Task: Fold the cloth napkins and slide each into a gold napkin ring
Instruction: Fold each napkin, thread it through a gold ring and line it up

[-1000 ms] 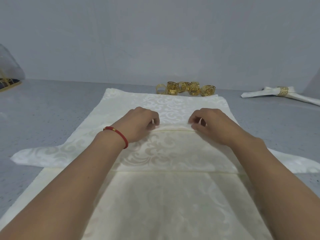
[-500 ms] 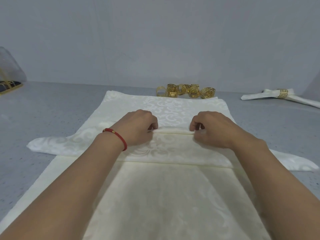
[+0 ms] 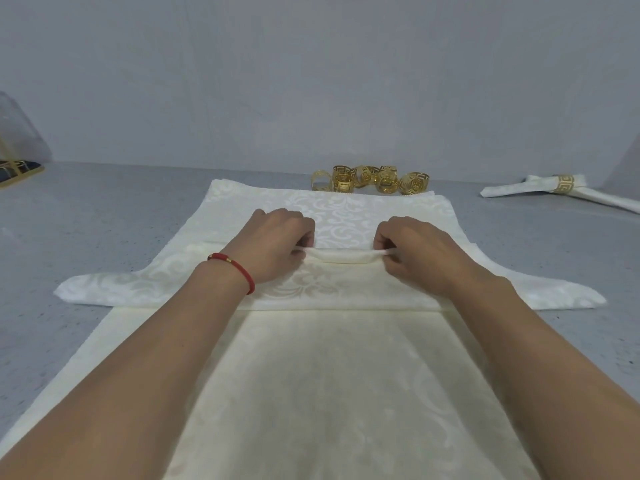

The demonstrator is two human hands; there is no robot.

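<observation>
A cream damask napkin (image 3: pixel 346 289) lies across a stack of flat napkins (image 3: pixel 329 393) on the grey table. Its two ends stick out left and right as pointed tips. My left hand (image 3: pixel 277 244), with a red bracelet at the wrist, pinches the napkin's folded pleat at mid-table. My right hand (image 3: pixel 415 251) pinches the same pleat a short way to the right. The pleat is lifted slightly between the two hands. Several gold napkin rings (image 3: pixel 374 180) lie in a cluster just beyond the far edge of the napkins.
A rolled napkin inside a gold ring (image 3: pixel 562 188) lies at the far right. A gold-framed object (image 3: pixel 17 168) stands at the far left edge. A grey wall closes the table's far side. Bare grey table surface (image 3: pixel 104 230) lies to the left and right of the napkins.
Both hands have drawn the napkin's folded edge toward me, gathering another pleat. The napkin's side tips have slid inward and nearer. The pleat now stands raised between my fingers.
</observation>
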